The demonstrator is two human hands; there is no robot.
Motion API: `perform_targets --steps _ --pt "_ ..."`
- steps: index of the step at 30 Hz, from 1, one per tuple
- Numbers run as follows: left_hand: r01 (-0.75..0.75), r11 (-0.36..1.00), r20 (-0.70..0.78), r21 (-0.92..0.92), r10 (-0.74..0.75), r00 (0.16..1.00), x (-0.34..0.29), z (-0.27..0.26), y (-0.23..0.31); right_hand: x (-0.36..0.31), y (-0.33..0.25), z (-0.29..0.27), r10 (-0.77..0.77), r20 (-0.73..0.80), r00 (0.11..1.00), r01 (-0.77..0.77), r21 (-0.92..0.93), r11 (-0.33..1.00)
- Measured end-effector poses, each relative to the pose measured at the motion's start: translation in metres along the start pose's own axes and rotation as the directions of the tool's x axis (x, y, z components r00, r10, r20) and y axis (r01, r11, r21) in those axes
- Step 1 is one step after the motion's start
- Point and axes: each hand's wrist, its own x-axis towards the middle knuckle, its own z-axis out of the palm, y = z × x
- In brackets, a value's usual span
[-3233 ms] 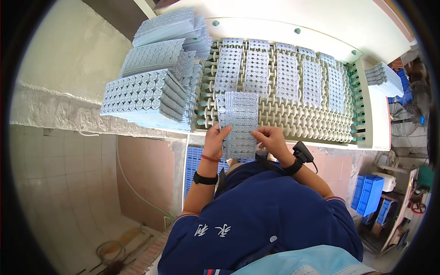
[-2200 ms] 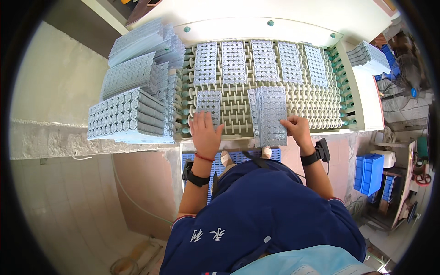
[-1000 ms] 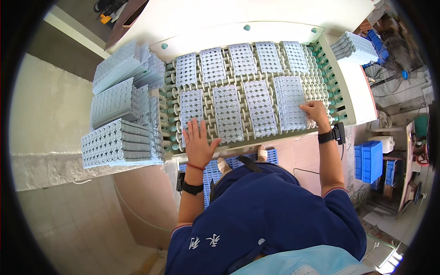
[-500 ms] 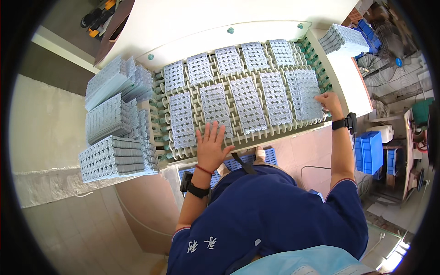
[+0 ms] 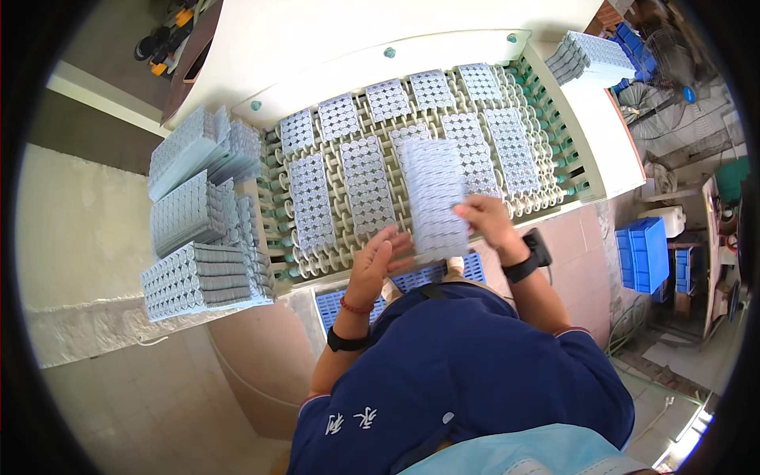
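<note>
My right hand (image 5: 489, 224) pinches the right edge of a light grey-blue disc panel (image 5: 435, 184), a thin sheet of joined round discs. The panel is lifted above the roller conveyor (image 5: 556, 141) and slightly blurred; whether it is one sheet or several I cannot tell. My left hand (image 5: 380, 260), fingers apart and empty, is close to the panel's lower left edge. Two rows of similar panels lie flat on the rollers, including a front-left panel (image 5: 313, 199) and a front-right panel (image 5: 511, 150). One lying panel is partly hidden behind the held one.
Left of the rollers stand several panel stacks, the nearest stack (image 5: 198, 281) at the ledge's front. Another stack (image 5: 590, 59) sits on the right side ledge (image 5: 609, 138). A white machine cover (image 5: 332, 39) rises behind. Blue crates (image 5: 641, 253) stand on the right.
My right hand has moved left from the conveyor's right end, bringing a panel up over the middle. My left hand has turned and shifted slightly right and toward me.
</note>
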Motion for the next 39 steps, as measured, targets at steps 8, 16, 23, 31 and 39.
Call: perform_targets --steps 8,16,23,31,39 --pt "0.076 0.931 0.003 -0.356 -0.081 0.997 -0.032 -0.021 -0.004 -0.002 0.003 0.073 0.021 0.244 0.969 -0.041 0.074 0.996" --pt "-0.007 0.966 -0.264 -0.260 -0.064 0.962 -0.080 -0.057 -0.002 0.041 0.000 0.098 -0.642 0.319 0.697 0.648 -0.663 0.374" --pt "-0.043 0.968 -0.309 -0.247 -0.037 0.950 -0.096 -0.063 -0.010 0.081 0.016 0.116 -0.531 0.541 0.653 0.679 -0.728 0.094" --pt "-0.042 0.964 -0.359 -0.262 -0.056 0.932 -0.098 -0.061 -0.015 0.037 -0.011 0.121 -0.387 0.376 0.842 0.530 -0.450 0.718" --pt "-0.022 0.970 -0.343 -0.242 -0.064 0.937 -0.087 -0.060 -0.020 -0.016 0.025 0.120 0.088 0.484 0.871 -0.116 0.028 0.993"
